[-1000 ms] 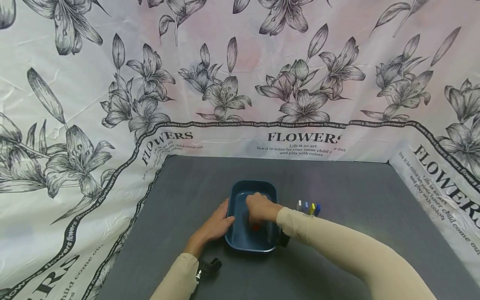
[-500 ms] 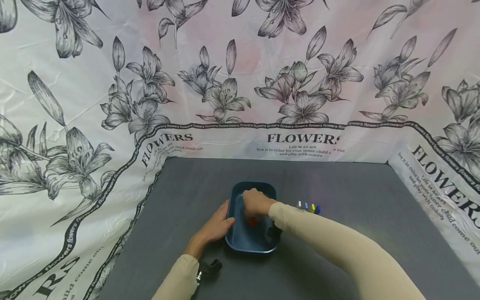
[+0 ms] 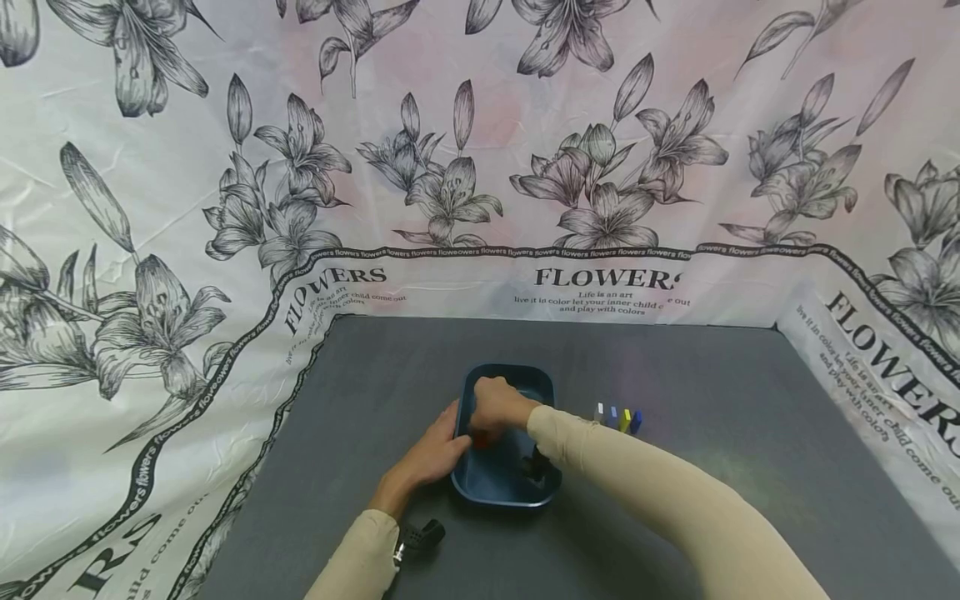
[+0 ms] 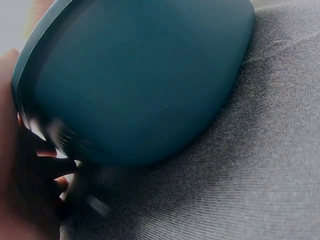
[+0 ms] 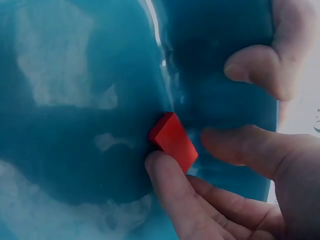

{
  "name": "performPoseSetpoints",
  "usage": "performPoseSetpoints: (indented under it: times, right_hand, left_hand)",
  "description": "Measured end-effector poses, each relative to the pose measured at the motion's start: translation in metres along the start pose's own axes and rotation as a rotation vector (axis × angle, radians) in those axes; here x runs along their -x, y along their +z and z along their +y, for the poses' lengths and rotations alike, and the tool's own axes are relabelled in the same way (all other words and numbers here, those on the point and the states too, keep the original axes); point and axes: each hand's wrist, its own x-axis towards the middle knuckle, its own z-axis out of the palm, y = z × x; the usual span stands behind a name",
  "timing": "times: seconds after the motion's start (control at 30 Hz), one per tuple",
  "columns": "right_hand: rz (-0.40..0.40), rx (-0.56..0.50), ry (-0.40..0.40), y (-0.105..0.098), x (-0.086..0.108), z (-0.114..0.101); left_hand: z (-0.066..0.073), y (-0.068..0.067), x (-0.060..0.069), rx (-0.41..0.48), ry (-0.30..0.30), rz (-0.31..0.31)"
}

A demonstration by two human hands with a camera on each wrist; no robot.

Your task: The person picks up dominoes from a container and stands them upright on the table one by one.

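A dark blue rectangular tray (image 3: 504, 487) rests on the grey table. My left hand (image 3: 431, 450) grips its left side, with the thumb over the rim and the fingers outside; in the left wrist view several curled fingers (image 4: 50, 167) show beside the tray's outer wall. Inside the tray, my right hand (image 3: 498, 408) holds a small red block (image 5: 175, 142) close to the left wall. The right wrist view shows a fingertip (image 5: 159, 162) on the block and the thumb close to its other side. From above, the right hand covers most of the block.
To the right of the tray, a short row of small blocks stands upright: white (image 3: 599, 412), light blue (image 3: 613, 417), yellow (image 3: 625, 420) and dark blue (image 3: 636, 422). The right forearm passes just in front of them. A flower-printed cloth (image 3: 600, 283) borders the table.
My right hand has moved left inside the tray, and the red block has travelled with it towards the left wall. The left hand and tray have stayed in place.
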Motion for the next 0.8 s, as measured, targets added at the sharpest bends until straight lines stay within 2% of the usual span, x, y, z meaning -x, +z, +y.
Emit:
performPoseSetpoints:
  times: [0.07, 0.13, 0.2, 0.27, 0.37, 0.6, 0.8]
  right_hand:
    - [-0.017, -0.053, 0.017, -0.009, 0.013, -0.012]
    - [-0.049, -0.161, 0.045, -0.017, 0.027, -0.021]
    - [-0.09, -0.331, 0.097, -0.025, 0.04, -0.031]
    - [-0.126, -0.507, 0.139, -0.027, 0.045, -0.032]
    - [-0.159, -0.689, 0.182, -0.027, 0.048, -0.029]
    - [-0.155, -0.833, 0.228, -0.024, 0.048, -0.024]
    - [-0.167, -0.885, 0.238, -0.021, 0.045, -0.021]
  left_hand:
    - [0.0, 0.0, 0.0, -0.003, 0.003, 0.0]
    - [0.0, 0.0, 0.0, -0.019, 0.006, -0.001]
    - [0.0, 0.0, 0.0, -0.013, 0.001, 0.003]
    - [0.001, 0.0, 0.0, -0.021, -0.002, 0.005]
    - [0.002, 0.001, -0.001, -0.005, -0.018, 0.007]
    - [0.005, 0.001, -0.001, 0.006, -0.033, 0.016]
    - [0.003, 0.002, -0.002, -0.002, -0.035, 0.02]
